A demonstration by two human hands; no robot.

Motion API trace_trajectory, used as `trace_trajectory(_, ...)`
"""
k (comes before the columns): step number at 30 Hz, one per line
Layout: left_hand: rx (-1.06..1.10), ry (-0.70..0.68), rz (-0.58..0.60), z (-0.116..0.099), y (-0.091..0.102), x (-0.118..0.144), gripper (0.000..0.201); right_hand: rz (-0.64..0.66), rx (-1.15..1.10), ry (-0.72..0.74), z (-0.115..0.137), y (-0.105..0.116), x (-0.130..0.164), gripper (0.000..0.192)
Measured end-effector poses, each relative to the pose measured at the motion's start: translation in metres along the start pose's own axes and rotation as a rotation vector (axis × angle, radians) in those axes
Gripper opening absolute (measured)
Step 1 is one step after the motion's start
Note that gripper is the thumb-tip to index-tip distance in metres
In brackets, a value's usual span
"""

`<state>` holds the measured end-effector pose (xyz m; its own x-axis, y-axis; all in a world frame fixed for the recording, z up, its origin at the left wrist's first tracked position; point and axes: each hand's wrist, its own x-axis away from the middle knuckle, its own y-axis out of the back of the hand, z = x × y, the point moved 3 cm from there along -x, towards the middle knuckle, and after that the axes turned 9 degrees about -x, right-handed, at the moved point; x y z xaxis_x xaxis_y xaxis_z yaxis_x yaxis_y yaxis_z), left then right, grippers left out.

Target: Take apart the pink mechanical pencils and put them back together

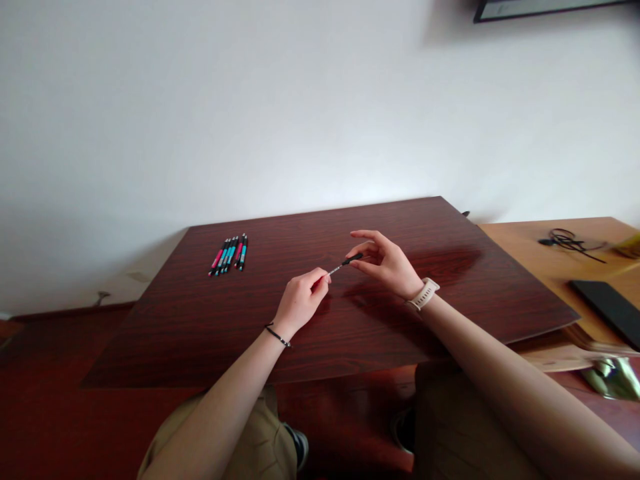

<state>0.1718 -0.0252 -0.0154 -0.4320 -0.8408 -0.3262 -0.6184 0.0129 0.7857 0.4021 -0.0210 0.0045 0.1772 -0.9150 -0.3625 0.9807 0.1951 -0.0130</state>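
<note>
Pen [344,263] is held above the desk [320,320] between both hands: left hand [301,301] fingers pinched on its pale end, right hand [386,261] fingers pinched on its black cap. Step judged: uncapping; a straight, steady pull is called for.

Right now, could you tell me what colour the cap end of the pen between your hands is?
Black, seen in the head view: the pen's cap end.
</note>
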Motion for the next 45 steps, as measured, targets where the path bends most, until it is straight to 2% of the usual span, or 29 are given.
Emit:
trace_trajectory(6,-0.01,0.0,0.003,-0.001,0.0,0.0,0.021,0.038,0.071,0.022,0.0,-0.005,0.002,0.057)
trace_trajectory(21,-0.012,-0.033,0.003,-0.002,0.0,0.0,0.022,0.04,0.18,0.06,0.007,-0.006,0.004,0.045)
trace_trajectory(32,-0.022,-0.042,0.026,-0.005,-0.002,0.001,0.022,0.101,0.234,0.074,0.004,-0.017,0.008,0.039)
trace_trajectory(36,-0.008,-0.038,0.023,-0.006,-0.002,0.002,0.014,0.122,0.255,0.083,0.004,-0.02,0.009,0.038)
trace_trajectory(41,0.086,-0.054,0.007,-0.004,-0.004,0.004,0.038,0.121,0.226,0.089,0.004,-0.021,0.009,0.036)
trace_trajectory(45,0.11,-0.043,-0.048,0.001,-0.003,0.004,0.032,0.088,0.195,0.063,0.0,-0.019,0.007,0.028)
